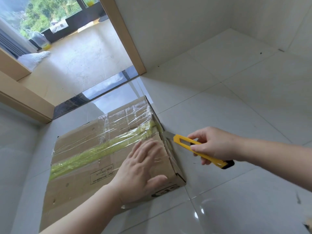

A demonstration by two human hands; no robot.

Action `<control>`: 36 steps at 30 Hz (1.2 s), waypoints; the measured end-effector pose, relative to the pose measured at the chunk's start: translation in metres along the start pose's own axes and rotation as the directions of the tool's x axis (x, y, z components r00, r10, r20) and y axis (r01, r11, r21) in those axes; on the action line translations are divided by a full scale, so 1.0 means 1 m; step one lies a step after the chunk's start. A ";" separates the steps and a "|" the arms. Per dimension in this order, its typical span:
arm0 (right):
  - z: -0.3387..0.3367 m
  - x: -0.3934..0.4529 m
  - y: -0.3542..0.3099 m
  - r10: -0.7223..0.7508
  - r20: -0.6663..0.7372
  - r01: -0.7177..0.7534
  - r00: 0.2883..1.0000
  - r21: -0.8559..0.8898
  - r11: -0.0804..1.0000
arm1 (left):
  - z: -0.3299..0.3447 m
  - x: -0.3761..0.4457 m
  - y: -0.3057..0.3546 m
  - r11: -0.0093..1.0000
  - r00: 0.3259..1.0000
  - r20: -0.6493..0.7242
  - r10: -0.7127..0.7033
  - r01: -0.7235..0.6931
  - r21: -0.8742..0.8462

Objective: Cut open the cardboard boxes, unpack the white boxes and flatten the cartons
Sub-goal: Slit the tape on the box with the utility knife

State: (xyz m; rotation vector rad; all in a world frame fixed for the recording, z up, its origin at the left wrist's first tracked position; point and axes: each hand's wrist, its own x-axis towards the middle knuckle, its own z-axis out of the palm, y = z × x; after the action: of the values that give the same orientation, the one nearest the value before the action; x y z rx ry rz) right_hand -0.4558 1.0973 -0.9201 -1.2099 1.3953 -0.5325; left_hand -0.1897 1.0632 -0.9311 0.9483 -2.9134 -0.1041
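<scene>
Where the glossy white tiled floor [236, 115] meets a wooden door frame [123, 36] at the far left, a doorway opens onto a pale room with a white sack [33, 59], a clear plastic jug [40, 40] and a window showing green trees. Nearer, left of centre, a sealed cardboard box [81, 159] lies flat on the floor, wrapped in clear film, with a strip of yellow-green tape [94, 152] running along its top seam toward the far right edge. A printed label [101, 176] sits on the top panel beside the tape. The left hand [141, 169] rests palm down on the right part of the box top, fingers straight and spread, thumb out toward the near right corner, pressing the carton. Just beyond the box's right edge, a yellow utility knife [199, 149] has its blade extended, the tip touching the box's side at the end of the taped seam. The right hand [211, 144] grips the knife's handle, fingers curled round it, with the black butt end sticking out below the hand. At the far right, the floor runs to a white wall corner [230, 28].
</scene>
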 end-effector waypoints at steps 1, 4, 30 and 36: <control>-0.004 -0.008 0.004 0.012 0.007 -0.012 1.000 -0.020 1.000 | 0.000 -0.005 -0.001 0.995 0.996 -0.001 -0.094 0.094 -0.027; 0.004 -0.027 0.008 0.017 0.035 -0.017 0.999 -0.011 1.000 | 0.006 -0.010 -0.004 0.974 0.976 -0.005 -0.220 0.219 -0.064; -0.038 -0.050 0.008 0.038 0.004 -0.035 0.999 -0.270 0.962 | 0.004 -0.010 0.001 0.994 0.999 -0.042 -0.007 0.003 -0.108; -0.018 -0.001 0.017 -0.482 -0.025 0.166 0.876 -0.922 0.350 | 0.012 0.001 0.016 0.978 0.977 0.060 0.205 -0.202 -0.056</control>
State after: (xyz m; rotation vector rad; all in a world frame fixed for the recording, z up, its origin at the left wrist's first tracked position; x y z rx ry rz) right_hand -0.4789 1.0986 -0.9296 -2.4561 1.7720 -0.1731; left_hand -0.2009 1.0755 -0.9417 0.6464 -3.0321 -0.1967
